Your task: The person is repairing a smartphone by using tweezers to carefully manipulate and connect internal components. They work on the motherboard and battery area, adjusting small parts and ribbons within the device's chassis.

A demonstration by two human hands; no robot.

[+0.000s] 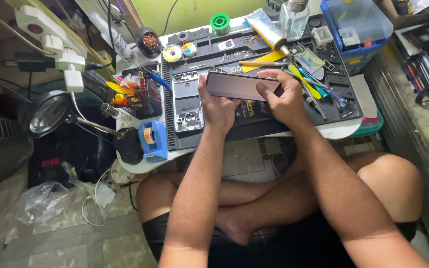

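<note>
Both my hands hold a dark phone screen panel (235,85) flat above the black work mat (254,126). My left hand (218,106) grips its left end, thumb on the edge. My right hand (283,97) wraps its right end, with the thumb pressed on the glass. A bare phone frame (186,101) lies on the mat just left of my left hand.
A blue tape dispenser (152,140), a magnifier on a stand (50,113), tweezers and yellow pry tools (304,82), a glue tube (266,29), a glass bottle (293,17), a blue plastic box (358,25) and a small white table (343,130) surround the mat. My crossed legs lie below.
</note>
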